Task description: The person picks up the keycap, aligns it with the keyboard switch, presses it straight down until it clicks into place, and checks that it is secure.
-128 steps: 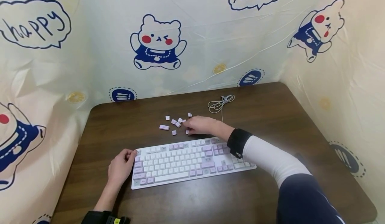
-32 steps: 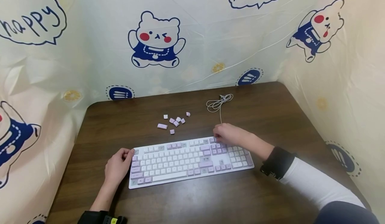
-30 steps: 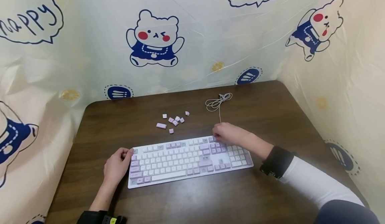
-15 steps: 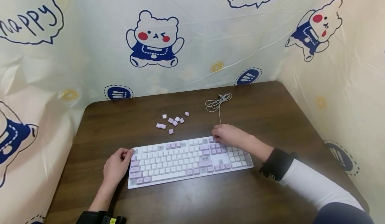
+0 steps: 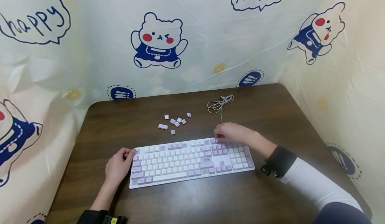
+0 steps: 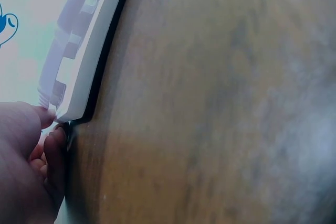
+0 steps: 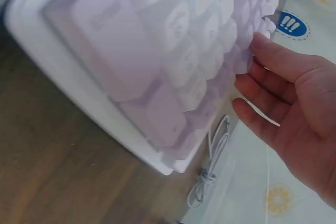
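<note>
A white and purple keyboard [image 5: 180, 160] lies across the near middle of the brown table [image 5: 270, 117]. My left hand [image 5: 129, 153] holds its upper left corner; in the left wrist view the thumb and a finger [image 6: 55, 142] pinch that corner of the keyboard [image 6: 86, 72]. My right hand [image 5: 216, 138] reaches over the keyboard's far edge and its fingertips press a purple key in the top row, left of the number pad. From the right wrist the fingers [image 7: 262, 45] look fairly straight against the keys of the keyboard [image 7: 121, 51].
Several loose purple and white keycaps [image 5: 174, 122] lie on the table behind the keyboard. The coiled white cable [image 5: 221, 103] lies further back right, also seen as the cable [image 7: 210, 171]. A printed plastic sheet [image 5: 192, 33] walls the table on three sides.
My right hand has left the loose keycaps and moved right to the keyboard's top row; over the last second it has stayed there. The left hand has not moved.
</note>
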`<state>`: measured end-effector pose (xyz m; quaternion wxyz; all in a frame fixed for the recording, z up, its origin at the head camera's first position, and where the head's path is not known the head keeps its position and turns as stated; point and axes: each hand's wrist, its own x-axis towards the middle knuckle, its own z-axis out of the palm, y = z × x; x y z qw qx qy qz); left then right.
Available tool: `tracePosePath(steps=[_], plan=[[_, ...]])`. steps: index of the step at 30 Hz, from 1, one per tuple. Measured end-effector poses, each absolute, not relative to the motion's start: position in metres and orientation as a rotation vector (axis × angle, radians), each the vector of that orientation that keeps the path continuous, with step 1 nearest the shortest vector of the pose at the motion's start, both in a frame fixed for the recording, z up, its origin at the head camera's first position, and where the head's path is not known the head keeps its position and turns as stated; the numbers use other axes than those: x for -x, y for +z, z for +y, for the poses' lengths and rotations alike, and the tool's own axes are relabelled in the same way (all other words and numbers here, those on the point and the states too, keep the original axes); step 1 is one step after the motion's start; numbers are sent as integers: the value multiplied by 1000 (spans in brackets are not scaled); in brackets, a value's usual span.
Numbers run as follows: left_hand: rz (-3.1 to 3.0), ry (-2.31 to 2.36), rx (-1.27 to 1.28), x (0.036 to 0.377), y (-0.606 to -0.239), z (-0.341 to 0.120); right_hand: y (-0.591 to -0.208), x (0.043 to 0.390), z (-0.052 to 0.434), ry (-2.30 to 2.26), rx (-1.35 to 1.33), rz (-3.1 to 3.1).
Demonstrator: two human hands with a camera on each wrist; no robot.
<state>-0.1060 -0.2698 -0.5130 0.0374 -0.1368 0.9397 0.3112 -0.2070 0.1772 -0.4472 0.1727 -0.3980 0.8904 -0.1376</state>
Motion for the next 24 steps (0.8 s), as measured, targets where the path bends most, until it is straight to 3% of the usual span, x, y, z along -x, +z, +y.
tracePosePath(steps=[13, 24], plan=[[2907, 950, 403, 108, -515, -271, -437, 252, 147, -511, 1179, 2488], [2892, 946, 414, 105, -511, -270, -447, 299, 107, -474, 1027, 2563]])
